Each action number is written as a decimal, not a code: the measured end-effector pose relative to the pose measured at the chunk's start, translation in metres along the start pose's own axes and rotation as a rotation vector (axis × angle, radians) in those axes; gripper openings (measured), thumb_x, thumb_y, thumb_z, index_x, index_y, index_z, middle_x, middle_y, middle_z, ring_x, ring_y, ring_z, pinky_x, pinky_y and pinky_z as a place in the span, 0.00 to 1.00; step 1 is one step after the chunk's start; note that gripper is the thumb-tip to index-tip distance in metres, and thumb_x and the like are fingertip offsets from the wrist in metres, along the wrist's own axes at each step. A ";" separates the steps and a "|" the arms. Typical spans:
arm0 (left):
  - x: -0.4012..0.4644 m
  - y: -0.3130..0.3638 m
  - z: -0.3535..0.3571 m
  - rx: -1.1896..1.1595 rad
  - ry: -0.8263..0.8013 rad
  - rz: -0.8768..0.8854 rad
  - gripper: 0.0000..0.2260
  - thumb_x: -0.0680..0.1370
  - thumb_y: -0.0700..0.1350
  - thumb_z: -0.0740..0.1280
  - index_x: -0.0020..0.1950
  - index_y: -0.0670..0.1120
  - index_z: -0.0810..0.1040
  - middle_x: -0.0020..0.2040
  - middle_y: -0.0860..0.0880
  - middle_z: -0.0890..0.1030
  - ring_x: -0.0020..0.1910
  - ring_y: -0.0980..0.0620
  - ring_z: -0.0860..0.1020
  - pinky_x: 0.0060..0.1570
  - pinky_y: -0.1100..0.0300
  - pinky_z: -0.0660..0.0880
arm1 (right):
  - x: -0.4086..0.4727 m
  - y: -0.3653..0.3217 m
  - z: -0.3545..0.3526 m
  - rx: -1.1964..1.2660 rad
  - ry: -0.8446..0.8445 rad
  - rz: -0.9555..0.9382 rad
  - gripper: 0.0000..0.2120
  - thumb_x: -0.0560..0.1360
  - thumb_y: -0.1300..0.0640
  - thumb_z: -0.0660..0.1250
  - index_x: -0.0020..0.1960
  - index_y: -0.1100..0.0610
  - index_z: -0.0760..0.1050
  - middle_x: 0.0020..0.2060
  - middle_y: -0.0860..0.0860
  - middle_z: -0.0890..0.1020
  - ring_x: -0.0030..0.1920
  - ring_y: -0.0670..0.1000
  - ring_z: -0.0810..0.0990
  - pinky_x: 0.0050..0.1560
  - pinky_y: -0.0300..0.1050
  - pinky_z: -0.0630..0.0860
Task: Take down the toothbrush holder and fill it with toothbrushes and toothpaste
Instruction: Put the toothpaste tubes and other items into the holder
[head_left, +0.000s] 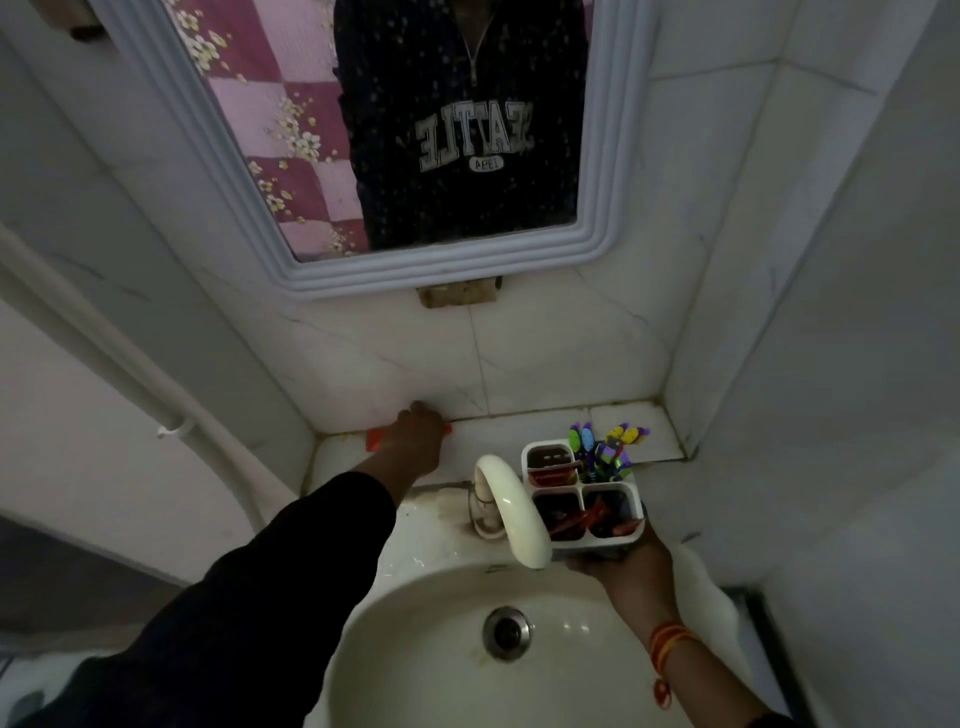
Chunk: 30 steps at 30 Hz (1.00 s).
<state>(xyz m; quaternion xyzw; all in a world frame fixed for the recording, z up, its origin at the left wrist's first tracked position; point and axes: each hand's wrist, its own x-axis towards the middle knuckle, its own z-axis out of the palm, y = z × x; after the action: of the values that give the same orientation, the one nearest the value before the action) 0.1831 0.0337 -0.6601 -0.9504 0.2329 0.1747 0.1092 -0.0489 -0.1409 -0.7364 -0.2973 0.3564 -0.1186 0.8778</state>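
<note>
White marble-tiled bathroom corner, dim light, narrow tiled ledge (524, 431) running along the back wall behind a white ceramic basin (415, 649) with a steel drain (507, 633). Cream curved plastic tap (511, 506) sits at the basin's back edge.

Right hand (631, 564) grips the white four-compartment plastic toothbrush holder (584, 491) from below, fingers wrapped under its base, holding it just right of the tap over the basin rim. Tap spout overlaps the holder's left side. Back-right compartment: bunch of purple, green and yellow toothbrushes (605, 447), upright, exact count hard to read. Back-left compartment: something red with white print, top only visible. Front two compartments: dark inside, red items lying at an angle, can't identify them.

Left hand (418, 434), in a black sleeve (291, 577), is pressed down on a flat red object (375, 439) on the ledge at the wall joint. Hand covers most of it; only red bits poke out either side. Can't tell if the fingers are closed around it or just resting on top.

Grey-framed wall mirror (441, 270) above, top cut off, reflects a dark sweatshirt torso and a pink floral cloth.
</note>
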 end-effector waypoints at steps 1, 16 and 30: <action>0.001 0.000 0.005 0.030 0.022 0.001 0.22 0.81 0.40 0.63 0.75 0.45 0.69 0.73 0.42 0.65 0.70 0.42 0.71 0.64 0.47 0.74 | 0.001 -0.001 0.000 0.062 -0.009 0.054 0.26 0.67 0.79 0.73 0.56 0.55 0.78 0.50 0.56 0.84 0.42 0.50 0.86 0.31 0.41 0.82; -0.044 0.017 -0.078 -0.373 -0.035 0.201 0.17 0.74 0.48 0.76 0.61 0.47 0.81 0.52 0.49 0.81 0.38 0.53 0.81 0.36 0.62 0.79 | -0.005 -0.004 0.005 0.189 0.040 0.116 0.19 0.72 0.68 0.75 0.61 0.61 0.77 0.45 0.52 0.82 0.42 0.49 0.82 0.41 0.50 0.84; -0.082 0.108 -0.129 -0.282 -0.045 0.332 0.13 0.78 0.49 0.72 0.57 0.42 0.85 0.47 0.46 0.88 0.43 0.51 0.87 0.50 0.57 0.84 | -0.015 0.000 0.005 -0.047 0.035 -0.066 0.20 0.70 0.61 0.73 0.62 0.56 0.79 0.60 0.62 0.81 0.59 0.67 0.79 0.40 0.64 0.83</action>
<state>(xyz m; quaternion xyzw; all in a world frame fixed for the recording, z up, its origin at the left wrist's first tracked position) 0.0996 -0.0644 -0.5245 -0.9006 0.3572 0.2424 -0.0497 -0.0564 -0.1328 -0.7251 -0.3274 0.3644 -0.1442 0.8598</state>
